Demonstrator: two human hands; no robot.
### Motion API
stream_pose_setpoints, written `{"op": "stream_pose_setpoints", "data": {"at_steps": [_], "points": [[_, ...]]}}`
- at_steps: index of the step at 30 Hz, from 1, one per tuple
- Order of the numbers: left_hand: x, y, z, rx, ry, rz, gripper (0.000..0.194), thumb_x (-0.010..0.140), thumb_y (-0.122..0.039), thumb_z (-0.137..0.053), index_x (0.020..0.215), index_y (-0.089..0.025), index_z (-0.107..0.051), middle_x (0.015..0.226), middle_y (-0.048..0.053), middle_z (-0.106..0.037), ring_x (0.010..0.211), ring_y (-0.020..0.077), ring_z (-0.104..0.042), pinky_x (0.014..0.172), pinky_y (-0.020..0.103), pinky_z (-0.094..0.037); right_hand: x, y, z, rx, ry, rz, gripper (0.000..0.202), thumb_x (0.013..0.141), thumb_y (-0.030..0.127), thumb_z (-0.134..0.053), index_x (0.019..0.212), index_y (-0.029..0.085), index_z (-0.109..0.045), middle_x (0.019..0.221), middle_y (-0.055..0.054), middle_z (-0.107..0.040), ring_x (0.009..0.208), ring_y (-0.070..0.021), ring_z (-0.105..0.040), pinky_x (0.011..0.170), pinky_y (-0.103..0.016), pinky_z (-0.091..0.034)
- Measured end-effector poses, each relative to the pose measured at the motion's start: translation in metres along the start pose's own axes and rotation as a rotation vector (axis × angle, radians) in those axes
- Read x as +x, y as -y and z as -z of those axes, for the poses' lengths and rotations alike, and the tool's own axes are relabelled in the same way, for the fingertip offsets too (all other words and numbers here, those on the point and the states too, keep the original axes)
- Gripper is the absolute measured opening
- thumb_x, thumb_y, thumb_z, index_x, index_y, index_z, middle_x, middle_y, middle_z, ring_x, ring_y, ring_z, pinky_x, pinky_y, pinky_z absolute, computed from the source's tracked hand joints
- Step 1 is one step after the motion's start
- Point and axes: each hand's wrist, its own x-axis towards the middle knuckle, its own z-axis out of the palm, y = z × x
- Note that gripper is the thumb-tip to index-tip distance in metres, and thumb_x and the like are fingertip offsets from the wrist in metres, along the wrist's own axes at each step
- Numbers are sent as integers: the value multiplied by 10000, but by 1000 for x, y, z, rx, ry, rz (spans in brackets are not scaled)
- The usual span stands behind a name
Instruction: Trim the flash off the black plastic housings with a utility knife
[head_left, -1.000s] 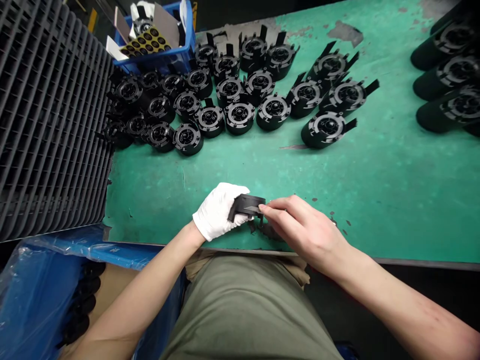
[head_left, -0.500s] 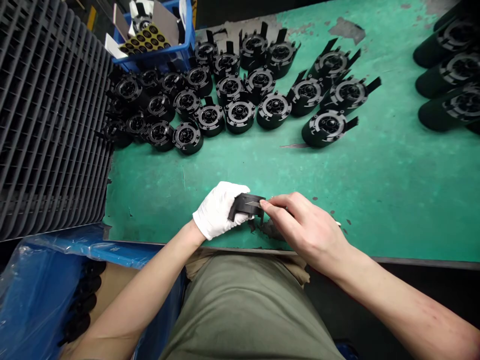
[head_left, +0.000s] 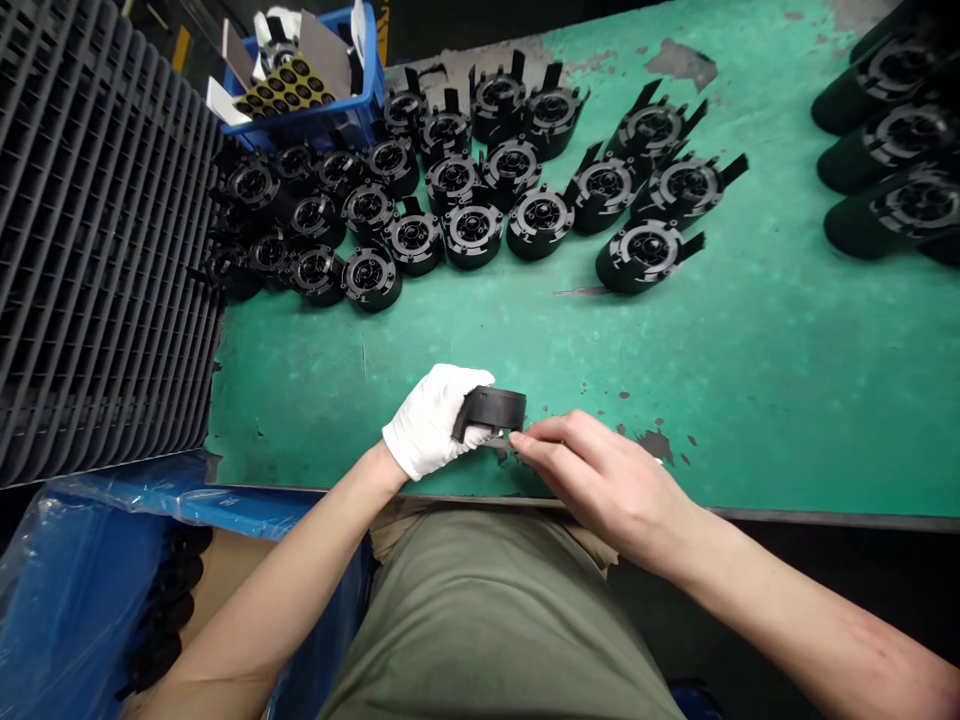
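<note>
My left hand [head_left: 435,420], in a white glove, is closed around a black round plastic housing [head_left: 497,408] just above the table's near edge. The housing is tilted, with a leg sticking down at its left side. My bare right hand [head_left: 600,480] is closed in a pinch at the housing's lower right edge. From its fingertips a thin grey blade-like tool [head_left: 495,443] points left under the housing; most of the tool is hidden by the hand.
Several black housings [head_left: 472,235] stand across the green table [head_left: 375,400], with more at far right [head_left: 922,200]. A blue bin [head_left: 300,130] with gold stickers [head_left: 289,88] stands behind. Black grid trays [head_left: 97,250] rise at left, above a plastic-lined blue box [head_left: 60,600].
My right hand has moved down and slightly left, taking the blade-like tool from the housing's side to below its lower edge. The left hand has barely moved.
</note>
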Motion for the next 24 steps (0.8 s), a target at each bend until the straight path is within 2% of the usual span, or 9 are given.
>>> {"op": "stream_pose_setpoints", "data": {"at_steps": [3,7,10,15,19,24], "points": [[3,-4,2,16,28,24,563,1066,-724,-464,1123,-205,-674,1032,116,-733,949,297,-716,904,440,-574,0,-11,-5,-23,-66,-38,363,1092,127,-577,1447,206,-590,1190,-124,-735,980,-220,-683,785,-337,-588],[7,-8,5,45,78,79,436,1028,-648,-573,971,-221,-642,927,82,-703,867,278,-691,853,415,-559,7,-18,-11,-104,-73,-55,342,1087,147,-601,1426,185,-617,1179,-132,-729,980,-233,-672,743,-334,-542],[8,-9,5,40,77,76,424,1026,-636,-580,1013,-217,-649,936,83,-707,862,279,-693,848,414,-554,11,-15,-10,-130,-67,-42,323,1085,127,-580,1397,175,-650,1158,-122,-728,948,-225,-669,701,-318,-498],[4,-5,3,29,56,58,441,1030,-628,-570,1142,-213,-666,1008,97,-737,921,296,-716,873,431,-562,12,-7,-3,-165,-53,11,310,1093,94,-531,1363,144,-675,1122,-121,-731,928,-218,-660,747,-313,-510],[2,-1,1,16,41,32,545,1052,-687,-510,1231,-194,-659,1094,131,-756,1006,313,-727,936,462,-574,12,-4,0,-205,-27,31,274,1118,118,-502,1320,121,-687,1099,-120,-741,916,-215,-661,741,-307,-525],[5,-3,2,5,15,14,669,1069,-787,-381,1167,-191,-669,1065,137,-749,985,307,-726,917,445,-569,6,3,4,-60,53,117,284,1143,139,-452,1305,111,-683,1089,-106,-761,914,-203,-689,782,-309,-578]]}}
